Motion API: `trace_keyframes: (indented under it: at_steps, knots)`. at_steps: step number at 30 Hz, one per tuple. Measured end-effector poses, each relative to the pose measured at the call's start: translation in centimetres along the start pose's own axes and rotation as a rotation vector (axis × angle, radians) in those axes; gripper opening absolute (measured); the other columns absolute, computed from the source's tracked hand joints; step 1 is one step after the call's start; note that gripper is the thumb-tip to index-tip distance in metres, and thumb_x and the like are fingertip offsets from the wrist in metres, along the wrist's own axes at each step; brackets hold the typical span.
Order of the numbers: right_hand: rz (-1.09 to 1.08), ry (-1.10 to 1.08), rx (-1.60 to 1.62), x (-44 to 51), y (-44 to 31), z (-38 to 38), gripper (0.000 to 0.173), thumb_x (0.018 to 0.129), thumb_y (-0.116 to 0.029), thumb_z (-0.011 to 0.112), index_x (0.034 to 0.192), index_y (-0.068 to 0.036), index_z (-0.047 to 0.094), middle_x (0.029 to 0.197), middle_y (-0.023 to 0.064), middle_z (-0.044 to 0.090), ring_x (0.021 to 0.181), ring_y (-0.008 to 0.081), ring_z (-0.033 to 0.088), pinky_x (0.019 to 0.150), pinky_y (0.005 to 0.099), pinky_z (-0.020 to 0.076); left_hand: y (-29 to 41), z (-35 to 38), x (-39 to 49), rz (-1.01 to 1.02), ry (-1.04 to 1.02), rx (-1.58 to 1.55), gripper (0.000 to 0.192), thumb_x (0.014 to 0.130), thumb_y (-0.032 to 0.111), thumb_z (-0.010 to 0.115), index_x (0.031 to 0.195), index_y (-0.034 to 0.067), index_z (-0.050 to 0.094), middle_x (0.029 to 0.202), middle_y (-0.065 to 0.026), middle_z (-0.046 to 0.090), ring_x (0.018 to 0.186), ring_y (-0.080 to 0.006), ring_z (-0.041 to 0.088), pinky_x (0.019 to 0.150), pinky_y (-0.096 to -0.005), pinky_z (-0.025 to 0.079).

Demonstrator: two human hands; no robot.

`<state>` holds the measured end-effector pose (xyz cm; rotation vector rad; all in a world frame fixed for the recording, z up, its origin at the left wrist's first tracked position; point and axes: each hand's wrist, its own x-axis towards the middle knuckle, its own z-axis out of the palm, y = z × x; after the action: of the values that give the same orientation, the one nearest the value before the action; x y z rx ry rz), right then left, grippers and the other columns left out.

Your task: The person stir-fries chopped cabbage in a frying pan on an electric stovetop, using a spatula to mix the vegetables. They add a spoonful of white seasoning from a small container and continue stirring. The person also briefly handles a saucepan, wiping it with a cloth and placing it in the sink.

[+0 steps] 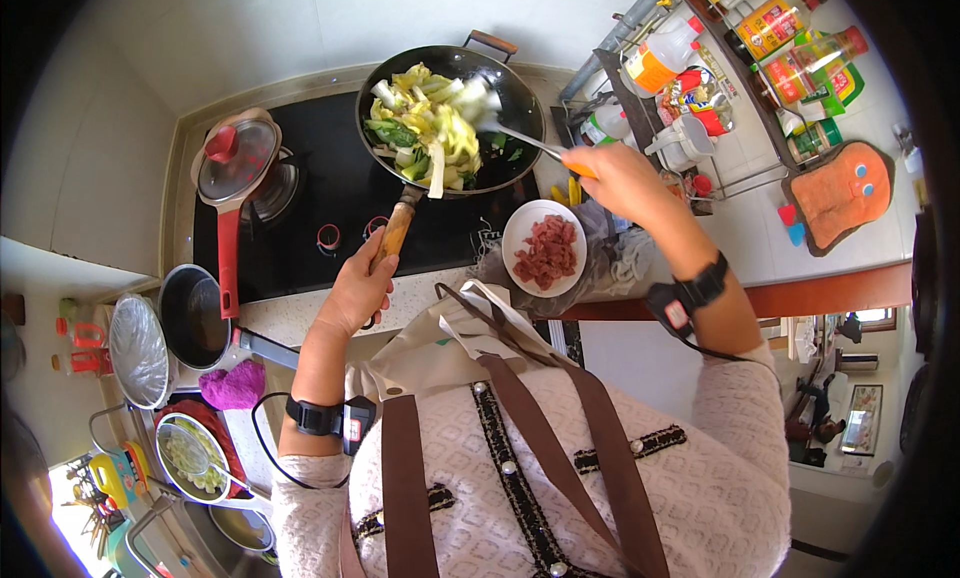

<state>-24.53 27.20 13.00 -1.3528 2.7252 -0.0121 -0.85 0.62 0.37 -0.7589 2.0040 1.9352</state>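
My left hand (365, 280) is closed around the wooden handle (397, 230) of a black wok (527, 164) at the upper middle of the head view. Chopped leafy cabbage (427, 127), green and pale yellow, fills the wok's left and middle. In my right hand (619, 179) is a metal spatula (534, 142) with an orange grip; its blurred head is among the cabbage at the wok's right side. One long white stalk hangs over the wok's near rim. A white plate (519, 272) of sliced raw meat (550, 253) lies below and right of the wok, near the counter's front edge.
A lidded pot (238, 174) with a red handle stands on the left burner. A dark saucepan (196, 315) and a purple cloth (234, 385) are at left, above a sink (210, 533). Bottles crowd the rack (757, 101) at upper right, beside an orange toast-shaped mat (841, 195).
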Motion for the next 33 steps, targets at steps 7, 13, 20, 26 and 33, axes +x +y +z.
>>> trace_keyframes:
  at_steps: [7,13,20,26,33]
  knots:
    - [0.073,0.085,0.178,1.7,1.5,-1.0,0.035,0.081,-0.003,0.067,0.116,-0.005,0.064,0.103,0.0178,0.069,0.093,0.0337,0.067,0.083,0.0369,0.0519,0.2,0.0,-0.1,-0.013,-0.003,-0.03,0.059,0.098,0.021,0.051,0.152,0.014,0.027,0.072,-0.0023,0.05,0.05,-0.0084,0.047,0.039,-0.0241,0.042]
    - [0.283,-0.091,0.543,-5.0,-1.2,-9.1,0.038,0.089,-0.007,0.061,0.127,-0.006,0.06,0.088,0.0041,0.066,0.067,0.0087,0.056,0.055,0.0243,0.0465,0.1,0.0,0.0,-0.025,0.001,-0.016,0.06,0.098,0.022,0.052,0.152,0.014,0.028,0.073,-0.0034,0.051,0.05,-0.0097,0.048,0.039,-0.0254,0.043]
    - [0.111,-0.126,0.625,-3.9,-4.9,-2.1,0.036,0.091,-0.013,0.061,0.126,-0.006,0.06,0.091,0.0096,0.068,0.071,0.0183,0.062,0.061,0.0307,0.0495,0.0,0.0,0.1,-0.021,-0.007,-0.015,0.06,0.098,0.023,0.052,0.152,0.014,0.027,0.074,-0.0034,0.051,0.051,-0.0099,0.048,0.039,-0.0257,0.043]
    - [0.402,-0.06,0.218,-2.3,-2.9,1.7,0.033,0.09,-0.007,0.059,0.123,-0.002,0.06,0.103,0.0197,0.068,0.093,0.0303,0.067,0.083,0.0341,0.0505,0.0,0.0,0.0,-0.025,-0.01,-0.005,0.06,0.098,0.024,0.052,0.153,0.014,0.027,0.075,-0.0035,0.051,0.052,-0.0099,0.048,0.041,-0.0261,0.044]
    - [0.379,0.114,0.667,-5.1,-2.4,-3.1,0.033,0.092,-0.01,0.06,0.125,-0.003,0.06,0.097,0.0099,0.069,0.079,0.0153,0.063,0.075,0.0298,0.0506,0.0,-0.1,0.1,-0.016,-0.02,-0.038,0.061,0.098,0.024,0.052,0.153,0.014,0.027,0.075,-0.0037,0.051,0.052,-0.0102,0.049,0.04,-0.0259,0.043]
